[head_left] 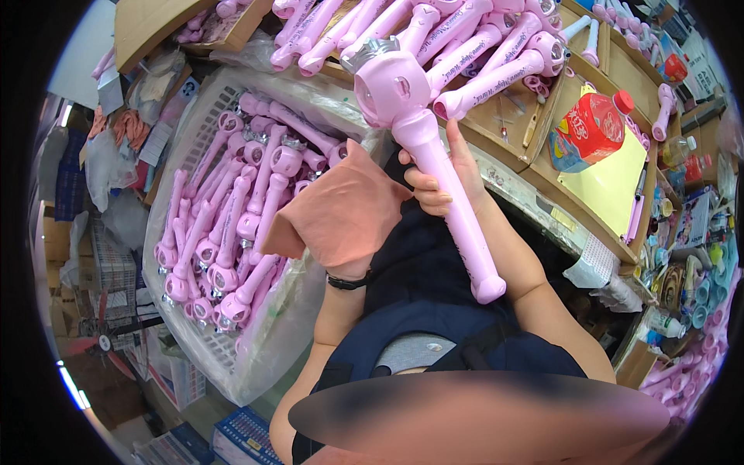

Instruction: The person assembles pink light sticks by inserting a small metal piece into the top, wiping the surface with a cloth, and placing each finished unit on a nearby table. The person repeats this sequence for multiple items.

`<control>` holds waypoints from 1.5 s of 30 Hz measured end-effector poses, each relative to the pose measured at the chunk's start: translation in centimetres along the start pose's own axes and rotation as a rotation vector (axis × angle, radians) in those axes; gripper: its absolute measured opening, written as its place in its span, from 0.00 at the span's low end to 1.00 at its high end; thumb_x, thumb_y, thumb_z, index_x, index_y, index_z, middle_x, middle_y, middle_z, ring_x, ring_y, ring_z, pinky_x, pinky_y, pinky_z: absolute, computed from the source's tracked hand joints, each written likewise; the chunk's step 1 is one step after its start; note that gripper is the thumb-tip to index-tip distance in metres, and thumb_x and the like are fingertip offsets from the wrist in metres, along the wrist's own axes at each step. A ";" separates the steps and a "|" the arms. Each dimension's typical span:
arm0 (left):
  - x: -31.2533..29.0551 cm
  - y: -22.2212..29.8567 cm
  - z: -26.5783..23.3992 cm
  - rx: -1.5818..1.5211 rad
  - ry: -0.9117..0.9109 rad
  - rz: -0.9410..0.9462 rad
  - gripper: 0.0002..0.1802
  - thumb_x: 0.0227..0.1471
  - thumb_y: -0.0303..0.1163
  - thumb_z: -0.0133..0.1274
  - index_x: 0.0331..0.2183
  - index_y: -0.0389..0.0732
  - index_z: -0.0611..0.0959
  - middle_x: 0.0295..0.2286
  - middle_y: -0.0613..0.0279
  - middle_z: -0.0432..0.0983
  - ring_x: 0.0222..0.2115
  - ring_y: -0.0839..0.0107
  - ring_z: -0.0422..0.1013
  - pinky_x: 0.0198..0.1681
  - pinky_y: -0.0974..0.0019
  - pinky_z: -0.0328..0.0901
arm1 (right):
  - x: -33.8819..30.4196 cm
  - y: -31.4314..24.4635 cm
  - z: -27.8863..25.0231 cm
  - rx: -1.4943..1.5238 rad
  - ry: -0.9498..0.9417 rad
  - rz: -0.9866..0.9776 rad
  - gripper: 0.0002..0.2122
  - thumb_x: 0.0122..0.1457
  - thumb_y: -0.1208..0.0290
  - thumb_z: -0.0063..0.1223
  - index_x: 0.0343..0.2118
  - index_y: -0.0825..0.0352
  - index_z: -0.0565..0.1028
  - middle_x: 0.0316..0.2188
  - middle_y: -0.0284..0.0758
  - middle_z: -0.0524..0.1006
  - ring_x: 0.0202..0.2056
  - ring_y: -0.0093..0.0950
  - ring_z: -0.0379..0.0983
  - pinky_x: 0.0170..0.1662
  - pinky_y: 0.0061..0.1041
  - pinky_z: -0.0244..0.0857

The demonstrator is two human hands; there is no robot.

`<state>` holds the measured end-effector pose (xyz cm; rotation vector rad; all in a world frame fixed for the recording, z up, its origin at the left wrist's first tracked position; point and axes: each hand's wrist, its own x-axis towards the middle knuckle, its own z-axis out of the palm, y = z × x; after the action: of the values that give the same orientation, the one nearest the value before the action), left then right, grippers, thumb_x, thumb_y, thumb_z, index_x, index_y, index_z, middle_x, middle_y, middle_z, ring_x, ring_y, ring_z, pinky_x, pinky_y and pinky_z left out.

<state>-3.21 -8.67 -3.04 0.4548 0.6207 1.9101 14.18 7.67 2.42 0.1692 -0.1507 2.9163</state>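
Observation:
A pink toy wand [459, 213] slants across the front of my body, its round head and silver crown at the upper left and its rounded end at the lower right. My right hand [434, 182] is closed around the handle just below the head. Left of the wand, a salmon-coloured cloth [341, 213] drapes over my left hand [349, 270], which holds it up; my fingers are hidden beneath it. The cloth's right corner comes close to my right fingers; contact cannot be made out. A black band circles my left wrist.
A white plastic basket [174, 232] lined with clear film holds many pink wands at left. More wands [496, 70] lie heaped on the workbench ahead. A red-labelled bottle [593, 128], yellow paper [608, 186] and cardboard trays stand at right. Blue boxes [248, 438] sit low at left.

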 end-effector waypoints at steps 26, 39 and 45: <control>4.0 0.5 13.3 1.287 0.560 0.460 0.28 0.39 0.40 0.61 0.41 0.34 0.73 0.37 0.44 0.71 0.41 0.54 0.70 0.50 0.60 0.62 | -2.2 8.7 1.8 -2.495 0.882 -0.214 0.33 0.46 0.68 0.62 0.53 0.74 0.58 0.27 0.47 0.74 0.22 0.45 0.76 0.24 0.39 0.73; 7.6 -2.5 5.2 0.041 0.634 0.063 0.22 0.60 0.43 0.36 0.46 0.40 0.74 0.39 0.50 0.76 0.35 0.55 0.76 0.40 0.56 0.72 | -2.3 9.3 -0.1 -2.686 0.913 -0.269 0.23 0.50 0.72 0.52 0.49 0.75 0.63 0.21 0.40 0.73 0.17 0.36 0.75 0.18 0.33 0.71; 7.2 0.1 2.9 0.341 -0.224 -0.102 0.34 0.59 0.45 0.30 0.58 0.30 0.65 0.54 0.47 0.67 0.55 0.60 0.63 0.60 0.58 0.57 | -2.8 7.3 1.7 -2.341 0.752 0.051 0.31 0.49 0.67 0.57 0.54 0.75 0.58 0.30 0.52 0.77 0.24 0.47 0.76 0.27 0.41 0.72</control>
<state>-4.54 -1.44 -0.40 0.8264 0.8072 1.6319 15.48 -0.17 3.11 -1.0879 -2.6159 0.9087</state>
